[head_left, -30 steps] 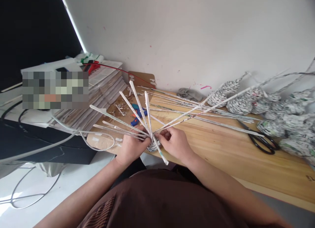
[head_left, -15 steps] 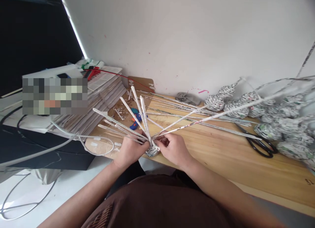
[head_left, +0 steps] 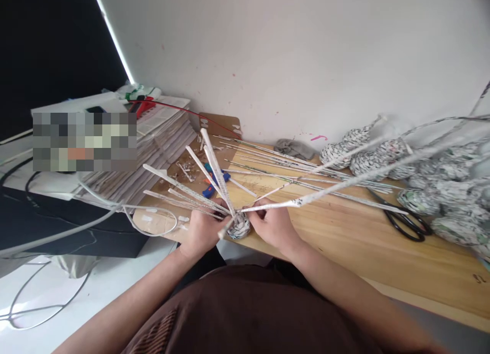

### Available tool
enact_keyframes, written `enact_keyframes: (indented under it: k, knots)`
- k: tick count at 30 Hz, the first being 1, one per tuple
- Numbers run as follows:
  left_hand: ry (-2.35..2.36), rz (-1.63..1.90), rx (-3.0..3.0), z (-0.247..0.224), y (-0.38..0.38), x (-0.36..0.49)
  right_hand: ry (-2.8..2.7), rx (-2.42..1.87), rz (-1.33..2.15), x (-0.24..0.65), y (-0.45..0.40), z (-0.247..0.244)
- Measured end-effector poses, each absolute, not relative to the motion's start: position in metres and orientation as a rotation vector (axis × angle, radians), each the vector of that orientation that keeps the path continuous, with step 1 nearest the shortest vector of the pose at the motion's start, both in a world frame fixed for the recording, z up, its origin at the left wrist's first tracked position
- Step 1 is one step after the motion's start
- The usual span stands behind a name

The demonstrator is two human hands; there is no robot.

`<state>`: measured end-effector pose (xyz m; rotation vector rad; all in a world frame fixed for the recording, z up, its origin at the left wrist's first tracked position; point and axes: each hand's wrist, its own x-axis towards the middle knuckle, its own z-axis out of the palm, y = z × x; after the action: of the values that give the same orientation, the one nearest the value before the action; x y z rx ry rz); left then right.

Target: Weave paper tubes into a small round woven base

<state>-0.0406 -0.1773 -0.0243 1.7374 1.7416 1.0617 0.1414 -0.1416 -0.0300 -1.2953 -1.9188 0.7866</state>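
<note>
A small woven paper piece hangs over the table's front edge, with several white paper strips fanning up and left from it. My left hand is closed on its left side, around the bases of the strips. One short strip points toward me beside my left thumb. My right hand pinches a long paper strip just right of the woven piece; the strip runs up to the right. Another long strip crosses behind it. The fingertips of both hands are partly hidden.
Loose paper sticks lie across the wooden table. Black scissors and woven paper forms are at the right. A blue glue gun lies behind my hands, with a paper stack at the left.
My right hand has shifted slightly right and up, away from the woven piece, now gripping the long strip. A short strip end now points toward me, and more of the weave shows.
</note>
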Motion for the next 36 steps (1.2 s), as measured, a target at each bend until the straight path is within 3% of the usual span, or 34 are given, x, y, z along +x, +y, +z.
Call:
enact_keyframes:
  k: [10,18,21,27,36]
  knots:
    - [1.782,1.13,1.831,-0.03,-0.18,-0.039,-2.184,-0.785,0.283,0.141,-0.146,-0.03]
    - [1.828,1.12,1.877,-0.027,-0.182,-0.036,-2.154,-0.842,0.14,0.135,-0.147,-0.036]
    - [1.832,1.127,1.791,-0.026,-0.185,-0.034,-2.066,-0.923,0.278,0.135,-0.149,-0.036]
    - [1.831,1.173,2.018,-0.032,-0.187,-0.037,-1.782,-1.069,0.997,0.136,-0.15,-0.025]
    - [1.36,1.2,2.461,-0.032,-0.183,-0.045,-1.609,-1.026,1.423,0.137,-0.137,-0.031]
